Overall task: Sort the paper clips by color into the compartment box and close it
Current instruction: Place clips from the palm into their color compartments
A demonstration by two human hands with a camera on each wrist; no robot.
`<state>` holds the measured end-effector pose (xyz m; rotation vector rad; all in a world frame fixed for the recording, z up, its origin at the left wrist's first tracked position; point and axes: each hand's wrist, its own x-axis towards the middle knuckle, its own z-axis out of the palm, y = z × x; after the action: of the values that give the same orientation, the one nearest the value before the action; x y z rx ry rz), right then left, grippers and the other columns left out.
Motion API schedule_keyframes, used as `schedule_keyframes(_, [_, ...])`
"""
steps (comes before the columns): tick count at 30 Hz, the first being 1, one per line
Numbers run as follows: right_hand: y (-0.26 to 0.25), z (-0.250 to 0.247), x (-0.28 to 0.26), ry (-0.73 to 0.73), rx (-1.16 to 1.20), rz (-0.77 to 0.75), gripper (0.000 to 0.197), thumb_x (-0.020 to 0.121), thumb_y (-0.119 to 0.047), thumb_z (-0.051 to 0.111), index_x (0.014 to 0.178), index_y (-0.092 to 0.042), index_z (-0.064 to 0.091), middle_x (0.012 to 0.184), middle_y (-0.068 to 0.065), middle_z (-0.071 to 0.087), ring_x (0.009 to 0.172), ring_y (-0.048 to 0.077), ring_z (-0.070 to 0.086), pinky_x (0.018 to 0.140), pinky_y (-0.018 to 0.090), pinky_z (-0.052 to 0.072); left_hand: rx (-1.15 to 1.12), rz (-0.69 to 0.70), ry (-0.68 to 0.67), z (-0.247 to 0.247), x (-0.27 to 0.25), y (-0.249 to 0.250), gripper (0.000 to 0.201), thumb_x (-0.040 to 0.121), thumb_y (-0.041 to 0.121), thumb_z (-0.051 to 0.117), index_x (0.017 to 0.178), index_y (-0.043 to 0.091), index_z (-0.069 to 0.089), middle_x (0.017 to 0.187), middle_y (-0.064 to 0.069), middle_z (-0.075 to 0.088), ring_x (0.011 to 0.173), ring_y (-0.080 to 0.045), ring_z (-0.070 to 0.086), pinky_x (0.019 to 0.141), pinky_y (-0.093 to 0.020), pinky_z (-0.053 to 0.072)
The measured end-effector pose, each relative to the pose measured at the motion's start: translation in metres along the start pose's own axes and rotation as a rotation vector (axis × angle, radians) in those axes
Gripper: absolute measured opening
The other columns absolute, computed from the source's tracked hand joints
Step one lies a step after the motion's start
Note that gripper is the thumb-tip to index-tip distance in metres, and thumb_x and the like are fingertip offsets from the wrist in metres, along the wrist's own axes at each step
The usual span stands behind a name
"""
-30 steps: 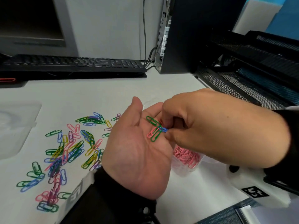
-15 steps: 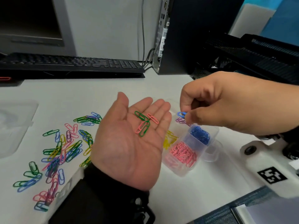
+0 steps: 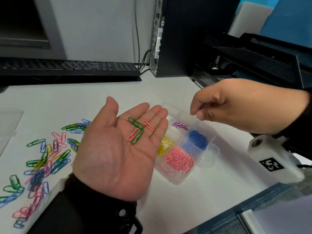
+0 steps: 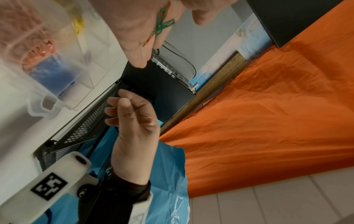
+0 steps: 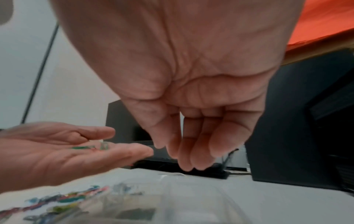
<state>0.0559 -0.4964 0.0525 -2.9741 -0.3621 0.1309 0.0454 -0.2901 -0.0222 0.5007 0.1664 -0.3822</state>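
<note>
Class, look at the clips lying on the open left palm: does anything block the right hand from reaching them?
Nothing visible does. The green and pink clips lie uncovered on the flat left hand. The right hand hovers over the compartment box, with only open air between.

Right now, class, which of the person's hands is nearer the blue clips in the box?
Right. The right hand hovers just above the blue clips; the left hand lies open, palm up, beside the box.

An office: a black keyboard (image 3: 67,68) lies on the white bench (image 3: 84,98) below a monitor (image 3: 25,22), beside a desktop computer (image 3: 185,36) and mesh paper trays (image 3: 253,56).
</note>
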Motion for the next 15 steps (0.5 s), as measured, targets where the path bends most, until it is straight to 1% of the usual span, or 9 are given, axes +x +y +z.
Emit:
schedule_keyframes(4, [-0.037, -0.001, -0.009, 0.066, 0.078, -0.164, 0.02, 0.08, -0.043, 0.054, 0.094, -0.035, 0.066, 0.076, -0.015, 0.066, 0.074, 0.001, 0.059, 0.068, 0.02, 0.045, -0.012, -0.011, -0.03, -0.001, 0.003, -0.001, 0.069, 0.096, 0.052, 0.037, 0.124, -0.008, 0.055, 0.113, -0.03, 0.066, 0.11, -0.038, 0.064, 0.097, -0.047, 0.046])
schedule_keyframes(7, [-0.061, 0.008, -0.01, 0.08, 0.088, -0.265, 0.018, 0.083, -0.043, 0.061, 0.099, -0.036, 0.063, 0.077, -0.017, 0.064, 0.076, 0.002, 0.058, 0.064, 0.019, 0.045, -0.025, -0.038, -0.078, 0.001, -0.001, -0.001, 0.078, 0.096, 0.057, 0.031, 0.132, -0.011, 0.045, 0.126, -0.026, 0.058, 0.107, -0.029, 0.059, 0.094, -0.033, 0.043])
schedule_keyframes(9, [-0.07, 0.014, -0.007, 0.093, 0.062, -0.281, 0.023, 0.082, -0.046, 0.064, 0.101, -0.034, 0.061, 0.079, -0.017, 0.062, 0.077, 0.003, 0.055, 0.066, 0.02, 0.043, -0.026, -0.074, -0.139, -0.001, -0.002, -0.002, 0.08, 0.096, 0.057, 0.027, 0.114, -0.015, 0.055, 0.107, -0.021, 0.061, 0.093, -0.026, 0.06, 0.081, -0.029, 0.046])
schedule_keyframes(10, [-0.073, 0.017, -0.005, 0.097, 0.045, -0.274, 0.024, 0.081, -0.047, 0.063, 0.1, -0.033, 0.06, 0.08, -0.015, 0.061, 0.078, 0.003, 0.054, 0.066, 0.021, 0.043, -0.036, -0.091, -0.155, -0.002, -0.002, -0.002, 0.077, 0.096, 0.056, 0.027, 0.104, -0.012, 0.061, 0.097, -0.019, 0.063, 0.085, -0.024, 0.062, 0.073, -0.027, 0.049])
schedule_keyframes(11, [-0.075, 0.019, -0.003, 0.099, 0.026, -0.265, 0.023, 0.082, -0.046, 0.062, 0.1, -0.032, 0.06, 0.082, -0.014, 0.06, 0.078, 0.004, 0.054, 0.068, 0.023, 0.043, -0.046, -0.099, -0.167, -0.003, -0.002, -0.003, 0.074, 0.096, 0.055, 0.027, 0.1, -0.009, 0.064, 0.093, -0.017, 0.064, 0.082, -0.022, 0.063, 0.071, -0.026, 0.051])
schedule_keyframes(12, [-0.076, 0.021, -0.001, 0.102, 0.007, -0.261, 0.021, 0.083, -0.043, 0.061, 0.1, -0.03, 0.059, 0.084, -0.013, 0.06, 0.08, 0.005, 0.054, 0.07, 0.026, 0.044, -0.047, -0.097, -0.175, -0.003, -0.002, -0.003, 0.073, 0.096, 0.055, 0.027, 0.103, -0.008, 0.063, 0.095, -0.016, 0.065, 0.085, -0.021, 0.063, 0.077, -0.026, 0.052])
schedule_keyframes(13, [-0.076, 0.022, 0.001, 0.106, -0.013, -0.26, 0.018, 0.084, -0.04, 0.059, 0.099, -0.029, 0.059, 0.085, -0.012, 0.06, 0.081, 0.007, 0.055, 0.072, 0.029, 0.045, -0.036, -0.091, -0.178, -0.004, -0.002, -0.003, 0.075, 0.096, 0.055, 0.026, 0.112, -0.01, 0.059, 0.104, -0.018, 0.064, 0.095, -0.022, 0.063, 0.09, -0.027, 0.049])
schedule_keyframes(14, [-0.077, 0.023, 0.002, 0.109, -0.031, -0.26, 0.015, 0.085, -0.035, 0.058, 0.098, -0.027, 0.059, 0.085, -0.01, 0.06, 0.082, 0.01, 0.055, 0.072, 0.032, 0.045, -0.028, -0.084, -0.184, -0.004, -0.002, -0.003, 0.077, 0.097, 0.055, 0.026, 0.124, -0.012, 0.051, 0.118, -0.021, 0.06, 0.112, -0.025, 0.059, 0.105, -0.032, 0.039])
schedule_keyframes(15, [-0.077, 0.023, 0.003, 0.11, -0.041, -0.257, 0.013, 0.085, -0.031, 0.057, 0.097, -0.026, 0.058, 0.085, -0.009, 0.06, 0.082, 0.012, 0.056, 0.072, 0.033, 0.045, -0.032, -0.079, -0.195, -0.004, -0.002, -0.004, 0.079, 0.097, 0.055, 0.026, 0.134, -0.012, 0.042, 0.133, -0.024, 0.052, 0.127, -0.027, 0.049, 0.114, -0.037, 0.029])
